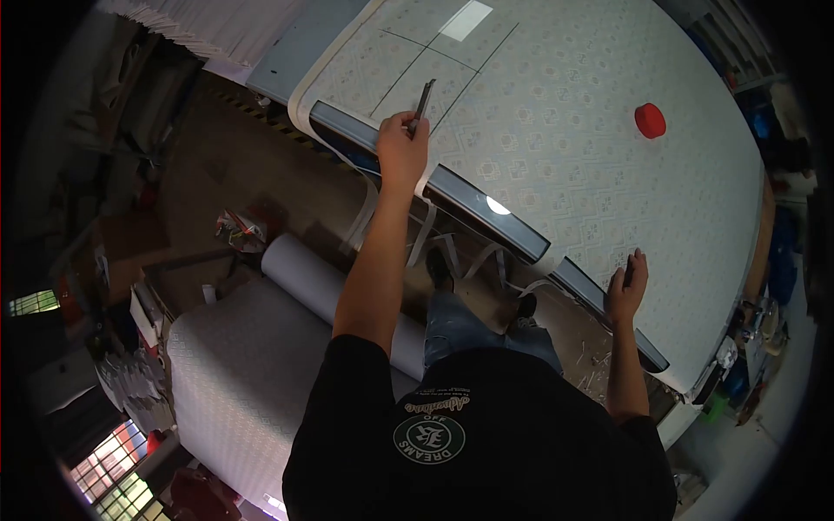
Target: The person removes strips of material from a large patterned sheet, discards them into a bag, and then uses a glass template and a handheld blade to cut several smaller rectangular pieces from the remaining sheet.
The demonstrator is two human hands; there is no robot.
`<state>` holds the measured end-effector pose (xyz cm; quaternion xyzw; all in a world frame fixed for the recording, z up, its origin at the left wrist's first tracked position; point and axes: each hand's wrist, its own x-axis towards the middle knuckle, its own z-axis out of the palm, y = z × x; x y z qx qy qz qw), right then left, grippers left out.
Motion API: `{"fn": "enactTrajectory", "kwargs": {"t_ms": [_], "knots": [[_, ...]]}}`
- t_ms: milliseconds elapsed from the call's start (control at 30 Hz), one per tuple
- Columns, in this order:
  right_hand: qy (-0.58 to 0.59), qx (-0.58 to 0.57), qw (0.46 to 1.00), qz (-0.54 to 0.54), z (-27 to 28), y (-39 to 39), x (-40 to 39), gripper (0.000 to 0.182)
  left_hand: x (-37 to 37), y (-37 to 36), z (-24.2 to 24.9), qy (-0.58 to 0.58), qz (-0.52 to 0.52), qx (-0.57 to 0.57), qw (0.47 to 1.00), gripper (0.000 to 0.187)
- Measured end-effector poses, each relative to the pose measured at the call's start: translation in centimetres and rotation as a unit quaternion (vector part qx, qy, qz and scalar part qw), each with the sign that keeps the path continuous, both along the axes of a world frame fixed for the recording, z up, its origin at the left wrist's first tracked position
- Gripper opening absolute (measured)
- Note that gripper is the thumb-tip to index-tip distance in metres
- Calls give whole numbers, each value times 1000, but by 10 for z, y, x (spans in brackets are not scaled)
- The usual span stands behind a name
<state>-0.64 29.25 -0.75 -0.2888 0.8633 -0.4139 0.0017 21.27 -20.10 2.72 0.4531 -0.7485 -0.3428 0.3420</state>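
My left hand (pixel 404 154) is closed around a utility knife (pixel 422 106), its narrow tip pointing away from me over the patterned sheet (pixel 556 148). Dark lines cross the sheet just beyond that hand. A white rectangle (pixel 466 21) lies among those lines at the far side. My right hand (pixel 627 295) is at the near edge of the sheet, farther right, fingers curled. Something small and dark appears between its thumb and fingers, too small to make out. A red round object (pixel 650 121) rests on the sheet, away from both hands.
Dark glossy panels (pixel 489 214) line the near table edge. Pale strips (pixel 423 234) hang below it. A large grey roll (pixel 304 278) and a textured sheet (pixel 234 365) are at lower left. Scraps (pixel 595 360) litter the floor. Stacked white sheets (pixel 204 30) stand at upper left.
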Motion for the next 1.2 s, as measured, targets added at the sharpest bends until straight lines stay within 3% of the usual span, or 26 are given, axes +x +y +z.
{"fn": "enactTrajectory", "kwargs": {"t_ms": [67, 167, 233, 300, 367, 433, 467, 533, 600, 667, 700, 733, 767, 800, 833, 867, 900, 933, 1000, 1100, 1133, 1200], "knots": [[39, 42, 998, 14, 5, 1, -3, 42, 1, 70, 12, 148, -5, 165, 975, 26], [128, 107, 985, 49, 17, 0, -2, 40, 3, 182, -4, 175, -45, 143, 973, 23], [124, 137, 979, 82, 30, 4, 2, 45, -8, 265, -12, 259, -69, 270, 925, 23], [6, 14, 982, 187, 30, 19, -6, 43, -20, 339, -9, 218, -78, 235, 944, 22], [-171, -90, 932, 305, 28, 38, -1, 42, -31, 399, -4, 231, -100, 298, 921, 21], [-190, -100, 899, 381, 50, 59, 19, 42, -44, 455, 2, 216, -111, 328, 913, 21], [-192, -100, 899, 380, 52, 70, 31, 42, -53, 478, 5, 214, -118, 353, 903, 22], [-515, -135, 800, 276, 55, 96, 49, 37, -64, 513, 10, 192, -135, 332, 914, 25], [-502, -114, 808, 286, 57, 117, 33, 35, -74, 542, 10, 147, -171, 283, 932, 30], [-558, -141, 779, 249, 56, 133, 17, 37, -85, 553, 23, 162, -193, 285, 925, 32], [-558, -140, 778, 252, 52, 141, 1, 37, -88, 557, 28, 173, -220, 291, 915, 34], [-414, -25, 862, 292, 48, 150, -20, 37, -90, 561, 29, 174, -217, 291, 915, 34], [-252, 92, 909, 319, 52, 158, -34, 37, -93, 565, 29, 72, -188, 269, 942, 40], [-251, 95, 908, 322, 59, 167, -44, 37, -97, 567, 28, -30, -157, 242, 957, 47], [-228, 186, 912, 285, 82, 169, -54, 36, -100, 569, 19, -26, -152, 244, 957, 47], [-202, 273, 908, 244, 94, 173, -61, 34, -104, 573, 3, -97, -95, 214, 967, 60], [-200, 277, 907, 247, 95, 181, -67, 34, -106, 576, -14, -169, -37, 185, 968, 72], [-189, 294, 903, 250, 96, 188, -74, 33, -110, 574, -32, -166, -35, 188, 968, 72], [-176, 314, 897, 256, 99, 194, -80, 31, -117, 566, -62, -191, -62, 329, 923, 82], [-131, 352, 864, 335, 104, 196, -84, 26, -125, 553, -20, -246, -138, 355, 891, 74], [-99, 320, 877, 345, 100, 197, -83, 22, -123, 554, -23, -242, -136, 359, 891, 74], [-66, 288, 886, 357, 98, 196, -82, 18, -119, 555, -26, -84, -192, 371, 904, 66]]}}
